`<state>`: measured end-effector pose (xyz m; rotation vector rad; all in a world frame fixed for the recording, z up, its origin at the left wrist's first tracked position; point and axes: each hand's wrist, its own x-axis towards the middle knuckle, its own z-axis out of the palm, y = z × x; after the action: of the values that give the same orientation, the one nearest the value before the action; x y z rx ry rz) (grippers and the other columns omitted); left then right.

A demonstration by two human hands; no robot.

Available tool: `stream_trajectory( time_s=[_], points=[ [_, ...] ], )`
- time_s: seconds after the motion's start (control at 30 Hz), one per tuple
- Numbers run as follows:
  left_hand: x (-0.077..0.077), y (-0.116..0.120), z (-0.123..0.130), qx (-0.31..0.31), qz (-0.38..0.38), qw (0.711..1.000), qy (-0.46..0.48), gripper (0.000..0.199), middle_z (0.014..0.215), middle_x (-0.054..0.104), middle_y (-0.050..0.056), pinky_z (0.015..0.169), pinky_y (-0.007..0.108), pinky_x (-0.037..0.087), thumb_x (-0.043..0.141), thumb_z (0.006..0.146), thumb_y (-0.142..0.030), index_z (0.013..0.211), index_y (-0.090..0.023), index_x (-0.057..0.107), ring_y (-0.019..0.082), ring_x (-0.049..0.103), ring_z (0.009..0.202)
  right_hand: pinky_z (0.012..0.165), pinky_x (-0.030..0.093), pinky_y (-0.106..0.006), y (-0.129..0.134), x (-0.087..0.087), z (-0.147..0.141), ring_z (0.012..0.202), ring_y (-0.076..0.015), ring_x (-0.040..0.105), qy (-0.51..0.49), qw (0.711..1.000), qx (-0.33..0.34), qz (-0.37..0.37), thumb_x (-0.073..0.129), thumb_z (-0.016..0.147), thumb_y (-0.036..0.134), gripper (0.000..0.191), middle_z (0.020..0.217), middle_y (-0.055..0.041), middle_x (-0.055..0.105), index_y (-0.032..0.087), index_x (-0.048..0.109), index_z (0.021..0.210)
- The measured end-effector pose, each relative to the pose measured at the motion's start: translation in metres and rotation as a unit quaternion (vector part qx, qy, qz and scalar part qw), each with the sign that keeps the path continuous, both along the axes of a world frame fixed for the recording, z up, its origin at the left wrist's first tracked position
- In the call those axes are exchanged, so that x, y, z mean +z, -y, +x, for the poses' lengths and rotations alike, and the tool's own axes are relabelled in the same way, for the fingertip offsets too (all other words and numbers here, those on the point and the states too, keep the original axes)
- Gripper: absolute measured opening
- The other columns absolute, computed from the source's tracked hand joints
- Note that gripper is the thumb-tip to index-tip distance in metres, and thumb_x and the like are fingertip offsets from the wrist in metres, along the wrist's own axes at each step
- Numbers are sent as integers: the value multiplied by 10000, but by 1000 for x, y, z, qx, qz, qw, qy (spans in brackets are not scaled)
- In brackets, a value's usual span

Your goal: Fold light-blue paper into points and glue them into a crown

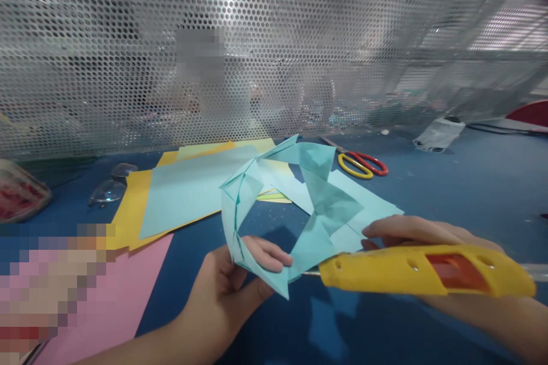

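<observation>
A ring of folded light-blue paper (334,205) with pointed segments stands in the middle of the view. My left hand (231,279) grips its lower left side, fingers inside the ring and thumb beneath. From the right, my right hand (428,234) holds a yellow glue gun (381,270) with an orange-red inset and a clear stick at its rear. Its metal tip meets the lower edge of the paper ring, though whether it touches I cannot tell. The glue gun's body hides most of my right hand's fingers.
Light-blue and yellow sheets (184,188) lie behind the ring, a pink sheet (141,285) at left. Scissors (355,165) with red and yellow handles, eyeglasses (107,191) and a whitish packet (440,134) rest on the blue table (471,182). A perforated metal screen (274,23) stands behind.
</observation>
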<state>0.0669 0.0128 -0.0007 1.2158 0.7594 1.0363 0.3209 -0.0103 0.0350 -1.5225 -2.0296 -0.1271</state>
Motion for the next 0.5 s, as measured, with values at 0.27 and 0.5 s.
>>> stream_trajectory(
  time_s=[0.27,0.5],
  points=[
    [3,-2,1,7,14,1000,-22,93,851,708,-23,642,175,482,765,758,-197,711,-252,708,109,609,718,498,449,-229,-1,-2,2,513,-136,586,12,1000,-15,16,455,874,485,193,607,61,624,354,593,839],
    [4,0,1,5,-8,1000,-23,69,832,692,-21,659,192,469,783,750,-235,764,-252,718,116,598,733,510,471,-239,-2,-4,3,512,-145,593,3,1000,-13,11,483,856,480,192,604,49,633,348,618,821]
  ],
)
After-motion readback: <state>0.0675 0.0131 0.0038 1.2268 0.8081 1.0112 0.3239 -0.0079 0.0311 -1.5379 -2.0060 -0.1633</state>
